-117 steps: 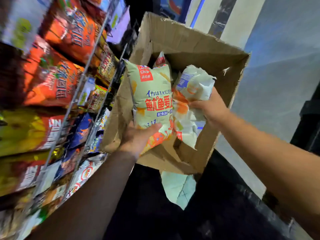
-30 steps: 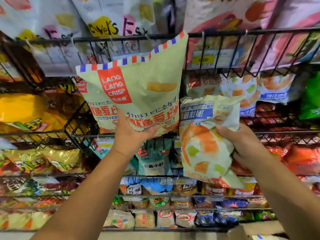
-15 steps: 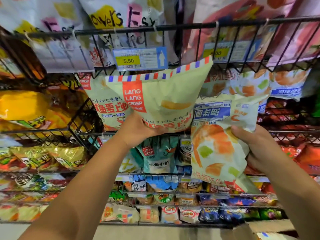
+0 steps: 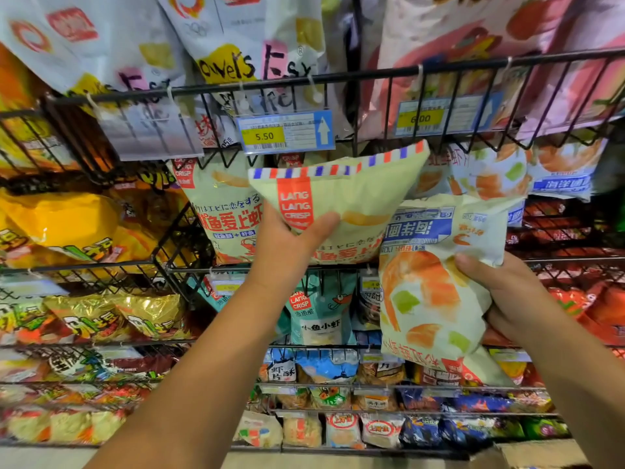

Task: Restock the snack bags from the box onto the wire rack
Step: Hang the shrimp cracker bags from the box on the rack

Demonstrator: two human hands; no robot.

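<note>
Left hand [image 4: 287, 242]: curled round the lower part of a pale green snack bag [image 4: 355, 198], thumb across the front, fingers hidden behind it.
Right hand [image 4: 507, 292]: clasps a white shrimp-print bag [image 4: 429, 299] by its right edge, thumb on the front, fingers behind.
Pale green snack bag: raised at the middle shelf, tilted, its striped red-and-blue top edge rising to the right.
White shrimp-print bag: held with its print upside down, just right of the green one and lower; its upper left corner overlaps the green bag's lower right.
Box [image 4: 534, 451]: only a cardboard corner shows, at the lower right edge of the view.
Wire rack [image 4: 338, 76]: black wire shelves in tiers, packed with snack bags.
Price tag [image 4: 285, 135]: yellow, reads 5.50, clipped to the rail directly above the green bag.
Matching bag [image 4: 220, 204]: same green design, standing on the shelf behind and left of the held one.
</note>
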